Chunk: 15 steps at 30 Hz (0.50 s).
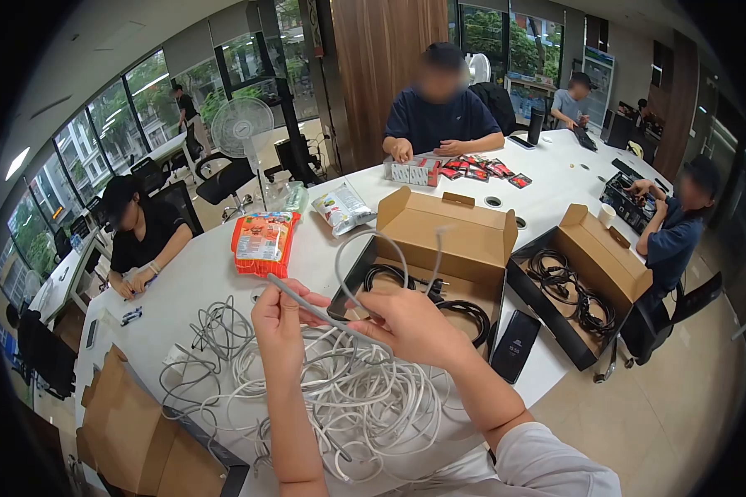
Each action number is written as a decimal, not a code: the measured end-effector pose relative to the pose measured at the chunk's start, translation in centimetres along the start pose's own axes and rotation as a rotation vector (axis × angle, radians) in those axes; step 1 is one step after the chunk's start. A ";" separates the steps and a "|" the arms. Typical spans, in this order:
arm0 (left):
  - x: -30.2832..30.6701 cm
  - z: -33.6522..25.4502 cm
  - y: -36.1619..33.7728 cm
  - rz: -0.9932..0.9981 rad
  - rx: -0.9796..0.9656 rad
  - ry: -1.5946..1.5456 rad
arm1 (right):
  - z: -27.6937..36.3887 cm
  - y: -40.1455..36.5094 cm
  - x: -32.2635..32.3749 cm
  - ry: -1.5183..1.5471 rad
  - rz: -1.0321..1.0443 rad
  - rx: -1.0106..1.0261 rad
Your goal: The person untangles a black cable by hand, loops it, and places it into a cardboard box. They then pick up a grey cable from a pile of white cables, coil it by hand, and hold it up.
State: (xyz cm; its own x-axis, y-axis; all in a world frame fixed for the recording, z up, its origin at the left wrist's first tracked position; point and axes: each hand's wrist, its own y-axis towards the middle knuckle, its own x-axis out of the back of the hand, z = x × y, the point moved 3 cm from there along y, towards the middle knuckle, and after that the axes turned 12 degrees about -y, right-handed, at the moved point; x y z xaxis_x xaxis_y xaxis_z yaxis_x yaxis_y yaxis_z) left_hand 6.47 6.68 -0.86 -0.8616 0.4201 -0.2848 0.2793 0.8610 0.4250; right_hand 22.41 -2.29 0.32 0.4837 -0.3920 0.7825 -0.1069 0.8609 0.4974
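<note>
My left hand point(280, 321) is closed around a grey cable point(313, 311), with a short length sticking out past its fingers. My right hand point(419, 327) grips the same cable a little to the right, and a loop with a loose end rises above it, blurred. Beneath both hands spreads a tangled heap of white and grey cables point(373, 402) on the white table point(174, 290). An open cardboard box point(443, 222) with black cables point(468, 319) in it stands just beyond my right hand.
A second open box point(609, 248) holds coiled black cables point(568, 290). A phone point(516, 344) lies at the table edge. Red point(264, 243) and silver point(340, 209) packets stand behind the heap. Another open box point(128, 422) is at lower left. Several people sit around the table.
</note>
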 end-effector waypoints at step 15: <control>-0.4 -1.0 0.0 -0.004 0.148 -0.391 | 0.6 1.0 1.1 -0.010 -0.300 0.139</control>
State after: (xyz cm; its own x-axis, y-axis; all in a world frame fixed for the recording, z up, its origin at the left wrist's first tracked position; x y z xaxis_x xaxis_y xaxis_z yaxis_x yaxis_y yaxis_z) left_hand 6.40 6.18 0.10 -0.6447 0.4697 -0.6031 0.3590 0.8826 0.3037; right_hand 22.35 -2.05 1.89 0.5035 -0.6251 0.5964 -0.0785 0.6544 0.7521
